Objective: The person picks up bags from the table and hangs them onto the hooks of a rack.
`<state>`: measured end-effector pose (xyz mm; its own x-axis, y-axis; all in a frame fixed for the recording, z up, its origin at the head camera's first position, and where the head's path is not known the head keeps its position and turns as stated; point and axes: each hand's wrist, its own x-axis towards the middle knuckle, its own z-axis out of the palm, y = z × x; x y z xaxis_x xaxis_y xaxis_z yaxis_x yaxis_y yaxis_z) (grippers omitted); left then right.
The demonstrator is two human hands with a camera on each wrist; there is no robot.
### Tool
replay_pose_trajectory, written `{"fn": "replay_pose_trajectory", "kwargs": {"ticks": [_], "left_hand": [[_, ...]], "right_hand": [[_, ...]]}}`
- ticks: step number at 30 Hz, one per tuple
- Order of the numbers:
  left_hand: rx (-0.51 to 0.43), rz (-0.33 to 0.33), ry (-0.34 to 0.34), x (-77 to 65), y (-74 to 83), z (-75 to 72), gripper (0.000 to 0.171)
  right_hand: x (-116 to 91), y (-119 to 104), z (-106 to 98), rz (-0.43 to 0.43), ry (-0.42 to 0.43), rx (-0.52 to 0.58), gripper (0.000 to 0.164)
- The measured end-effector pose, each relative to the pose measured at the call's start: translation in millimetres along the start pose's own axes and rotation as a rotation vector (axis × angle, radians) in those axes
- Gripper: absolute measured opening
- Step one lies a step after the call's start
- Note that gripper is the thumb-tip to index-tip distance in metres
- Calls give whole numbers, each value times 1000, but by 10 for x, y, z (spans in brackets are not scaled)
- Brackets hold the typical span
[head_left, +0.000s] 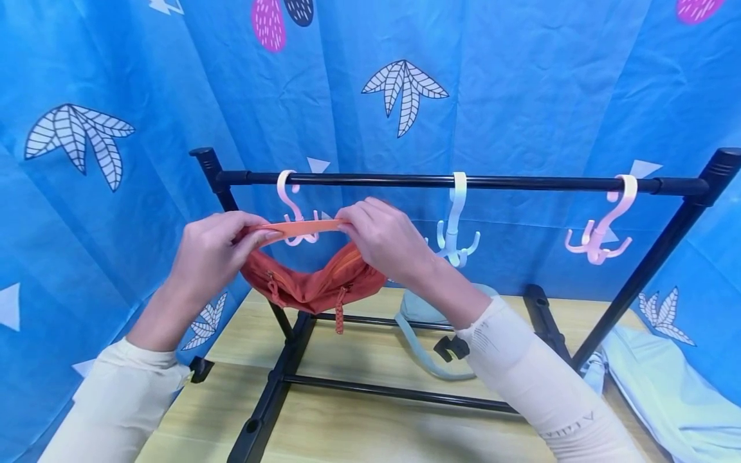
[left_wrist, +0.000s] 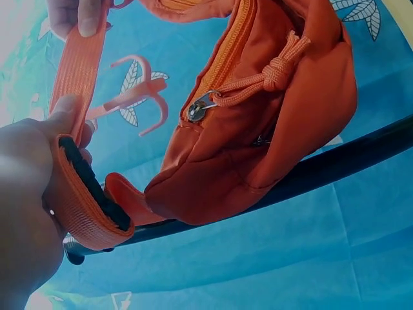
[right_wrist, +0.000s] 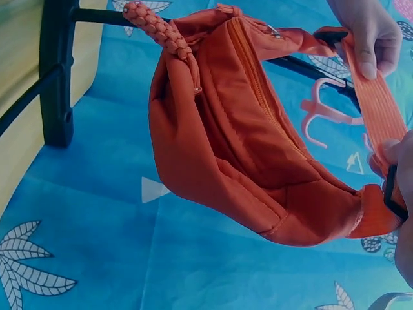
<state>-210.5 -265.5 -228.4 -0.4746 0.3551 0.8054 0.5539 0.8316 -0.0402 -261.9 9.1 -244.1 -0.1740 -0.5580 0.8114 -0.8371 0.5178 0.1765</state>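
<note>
A rust-red waist bag [head_left: 312, 283] hangs by its orange strap [head_left: 305, 227], which is stretched between both hands. My left hand [head_left: 211, 247] pinches the strap's left end between thumb and fingers. At the other end, my right hand [head_left: 388, 238] pinches it too. In the left wrist view, a zipper with a knotted cord pull [left_wrist: 277, 74] shows on the bag, and a dark buckle [left_wrist: 97, 187] sits by the left hand. Just behind the strap, a pink hook hanger [head_left: 292, 209] hangs on the black rail [head_left: 376, 181].
A pale blue hook hanger [head_left: 456, 218] and another pink one [head_left: 608, 225] hang farther right on the rail. Below, a grey-green bag [head_left: 425, 308] with a strap lies on the wooden surface [head_left: 370, 424]. Light blue cloth [head_left: 671, 379] lies at the right.
</note>
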Motion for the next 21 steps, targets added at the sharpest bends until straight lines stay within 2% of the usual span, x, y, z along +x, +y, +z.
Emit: {"fn": "replay_pose_trajectory", "kwargs": {"ticks": [6, 13, 21], "left_hand": [[3, -1, -10, 45, -21, -29, 19], [5, 32, -17, 64, -86, -10, 19], [4, 47, -18, 74, -146, 21, 19]], "right_hand": [[35, 25, 17, 5, 5, 19, 16], [72, 61, 39, 23, 1, 26, 15], [90, 75, 71, 84, -53, 44, 17]]}}
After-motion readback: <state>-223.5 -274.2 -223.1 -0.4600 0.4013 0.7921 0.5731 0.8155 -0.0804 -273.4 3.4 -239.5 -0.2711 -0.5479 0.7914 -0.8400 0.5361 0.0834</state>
